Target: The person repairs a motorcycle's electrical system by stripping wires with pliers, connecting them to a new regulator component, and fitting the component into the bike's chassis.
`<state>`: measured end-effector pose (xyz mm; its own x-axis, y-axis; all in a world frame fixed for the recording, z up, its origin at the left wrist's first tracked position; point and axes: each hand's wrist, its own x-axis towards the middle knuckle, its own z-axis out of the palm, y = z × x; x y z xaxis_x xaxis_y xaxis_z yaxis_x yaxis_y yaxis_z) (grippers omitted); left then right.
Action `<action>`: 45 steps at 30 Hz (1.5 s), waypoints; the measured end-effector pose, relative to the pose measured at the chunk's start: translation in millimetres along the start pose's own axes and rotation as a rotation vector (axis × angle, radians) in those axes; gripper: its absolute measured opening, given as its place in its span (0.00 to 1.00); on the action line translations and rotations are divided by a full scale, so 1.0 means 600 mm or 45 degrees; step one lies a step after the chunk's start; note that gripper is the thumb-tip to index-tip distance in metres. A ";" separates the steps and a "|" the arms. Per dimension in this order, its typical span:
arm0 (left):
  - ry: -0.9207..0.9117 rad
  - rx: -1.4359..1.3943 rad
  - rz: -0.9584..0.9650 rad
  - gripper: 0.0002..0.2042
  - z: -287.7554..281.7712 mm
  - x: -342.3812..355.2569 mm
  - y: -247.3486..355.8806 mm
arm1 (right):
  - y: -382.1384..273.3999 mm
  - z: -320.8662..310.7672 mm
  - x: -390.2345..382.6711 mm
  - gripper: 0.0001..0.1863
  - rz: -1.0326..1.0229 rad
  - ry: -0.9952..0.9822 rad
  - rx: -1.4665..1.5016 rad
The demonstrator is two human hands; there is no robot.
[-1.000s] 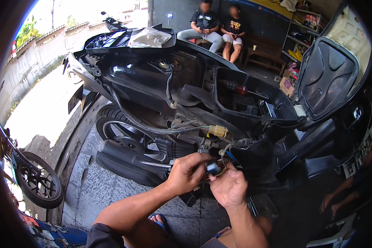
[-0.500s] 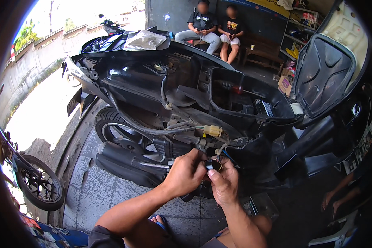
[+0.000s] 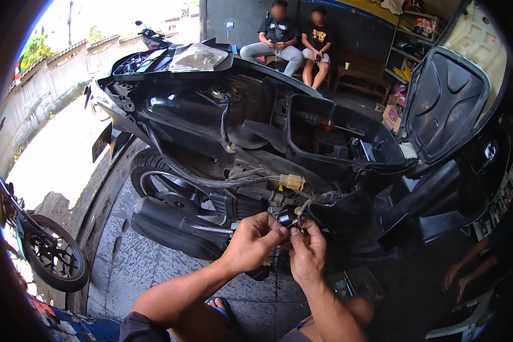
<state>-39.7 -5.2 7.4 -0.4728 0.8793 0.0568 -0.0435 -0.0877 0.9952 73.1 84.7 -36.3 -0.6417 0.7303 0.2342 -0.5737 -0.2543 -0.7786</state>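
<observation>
- Two bare hands nearest: left hand (image 3: pixel 249 244) has thumb and fingers clamped on a small dark part (image 3: pixel 284 219) with a shiny face; it's out front of the scooter's side, between both hands.
- Right hand (image 3: pixel 309 256) sits just beside it, thumb and fingers pinched together on thin wires (image 3: pixel 301 221) at the part's right end. Fingers hide the exact contact, so can't tell how the two bits meet.
- Down below, a foot in a blue flip-flop (image 3: pixel 223 309) on grey floor tiles (image 3: pixel 137 265), plus a see-through tray (image 3: pixel 372 286) off to the right.
- Just beyond the hands, a cream connector (image 3: pixel 291 182) hangs on the loom, with the black muffler (image 3: pixel 174 227) and rear wheel (image 3: pixel 146 175) to its left.
- Scooter's storage bin (image 3: pixel 394 153) is open behind that, battery (image 3: pixel 363 150) and a red-handled tool (image 3: pixel 325 124) inside. Seat (image 3: pixel 450 105) tipped up on the right.
- Clear plastic bag (image 3: pixel 196 57) lying on the far bodywork.
- Way back: two people sitting, a cup (image 3: pixel 347 65) on the bench (image 3: pixel 362 81) next to them, loaded shelves (image 3: pixel 409 48) to the right.
</observation>
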 end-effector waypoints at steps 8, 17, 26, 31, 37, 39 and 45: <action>-0.075 -0.487 -0.251 0.06 -0.003 0.010 -0.010 | -0.005 0.012 0.008 0.17 0.092 0.082 0.252; 0.013 -0.200 -0.065 0.05 0.006 0.008 -0.003 | -0.005 0.004 0.009 0.17 0.046 0.026 0.219; 0.079 0.648 0.815 0.09 -0.010 0.016 -0.019 | -0.017 0.006 -0.039 0.21 -0.148 0.201 -0.182; 0.042 0.947 1.022 0.14 -0.010 0.012 -0.016 | -0.045 0.025 -0.054 0.20 -0.143 0.059 -0.300; -0.162 0.408 0.357 0.07 -0.002 0.014 0.003 | -0.048 0.003 -0.037 0.10 0.035 0.148 -0.352; -0.239 0.090 0.057 0.04 0.000 0.017 0.026 | -0.053 0.002 -0.038 0.09 0.058 0.128 -0.336; -0.415 -0.257 -0.273 0.08 -0.009 0.027 0.025 | -0.053 -0.023 -0.035 0.08 0.094 0.023 -0.336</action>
<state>-53.0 5.4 22.9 -0.1336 0.9865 -0.0951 -0.2966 0.0518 0.9536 111.9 86.3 -24.6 -0.6661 0.7279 0.1626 -0.3718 -0.1351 -0.9184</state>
